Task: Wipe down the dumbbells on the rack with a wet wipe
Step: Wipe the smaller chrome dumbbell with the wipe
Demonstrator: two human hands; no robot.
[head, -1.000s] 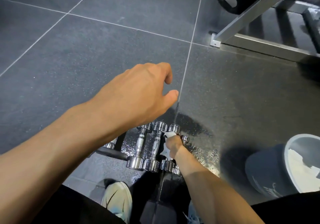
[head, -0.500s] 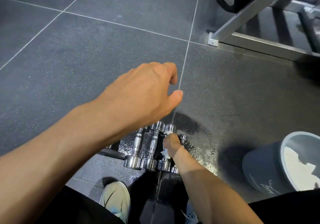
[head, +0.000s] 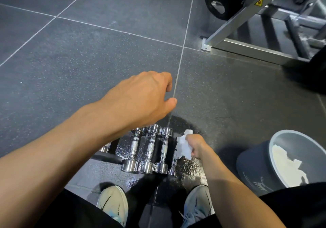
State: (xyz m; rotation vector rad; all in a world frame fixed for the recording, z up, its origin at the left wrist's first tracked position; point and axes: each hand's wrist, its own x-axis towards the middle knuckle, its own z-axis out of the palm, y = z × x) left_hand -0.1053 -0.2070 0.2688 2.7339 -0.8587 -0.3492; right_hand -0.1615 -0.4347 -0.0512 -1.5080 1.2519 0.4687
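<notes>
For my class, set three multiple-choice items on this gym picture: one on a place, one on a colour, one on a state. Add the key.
1. Where does the grey bin stand relative to the row of dumbbells?
A. left of it
B. right of it
C. on top of it

2. What colour is the wet wipe?
A. white
B. blue
C. yellow

3. What is the left hand doing?
A. gripping a dumbbell
B. reaching into the bin
C. raised in the air, holding nothing

Key:
1 B, the bin sits at the right edge, beyond the right hand.
2 A, the wipe gripped by that hand is plainly white.
3 C, its loosely curled fingers hold nothing, up above the dumbbells.
</notes>
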